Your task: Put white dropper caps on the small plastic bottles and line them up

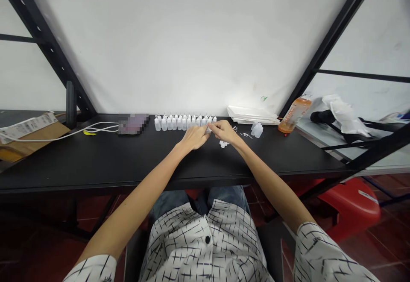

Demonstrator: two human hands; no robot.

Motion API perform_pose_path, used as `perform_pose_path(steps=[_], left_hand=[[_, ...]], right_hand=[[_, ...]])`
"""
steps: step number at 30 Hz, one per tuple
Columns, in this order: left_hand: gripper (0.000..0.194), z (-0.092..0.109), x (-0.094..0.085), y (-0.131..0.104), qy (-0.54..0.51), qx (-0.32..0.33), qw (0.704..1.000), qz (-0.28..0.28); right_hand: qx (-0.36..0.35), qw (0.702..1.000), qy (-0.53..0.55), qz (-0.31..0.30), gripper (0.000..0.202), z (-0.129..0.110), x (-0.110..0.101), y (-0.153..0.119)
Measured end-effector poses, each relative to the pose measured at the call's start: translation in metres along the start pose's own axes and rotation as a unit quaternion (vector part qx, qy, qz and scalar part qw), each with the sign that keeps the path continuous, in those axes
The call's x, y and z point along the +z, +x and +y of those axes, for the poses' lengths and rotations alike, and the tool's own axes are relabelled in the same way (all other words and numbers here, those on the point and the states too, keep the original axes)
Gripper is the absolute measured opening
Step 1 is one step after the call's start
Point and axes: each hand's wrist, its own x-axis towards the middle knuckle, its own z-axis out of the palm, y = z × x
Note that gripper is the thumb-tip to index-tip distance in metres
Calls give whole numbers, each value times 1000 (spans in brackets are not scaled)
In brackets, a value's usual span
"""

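My left hand (194, 138) is closed around a small translucent white bottle (208, 130), held just above the black table. The fingers of my right hand (224, 131) pinch at the top of the same bottle; they cover most of it. Behind and to the left of my hands stand rows of small white bottles (174, 123) with thin tips on top. A few small white pieces (223, 144), perhaps caps, lie below my right hand. Right of it are thin white curled pieces (246, 135) and a little group of bottles without visible tips (256, 130).
A stack of white sheets (253, 115) lies against the wall. An orange-labelled bottle (293, 114) leans at the table's right end. To the left are a blurred-out flat object (133, 124), a white cable (72, 134) and a cardboard box (35, 139). A red stool (352, 205) stands lower right.
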Motion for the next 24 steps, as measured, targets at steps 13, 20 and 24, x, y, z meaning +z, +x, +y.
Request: perform_pose_path(steps=[13,20,24], left_hand=[[19,-6,4,9,-247,4,967,69],[37,1,-6,8,-570,-66,814,86],[39,-2,-7,8,-611,-65,780,117]], right_hand=[[82,984,145,64,67,-2,2,5],[52,980,180,67,48,0,-6,6],[20,983,181,22,36,-1,-1,4]])
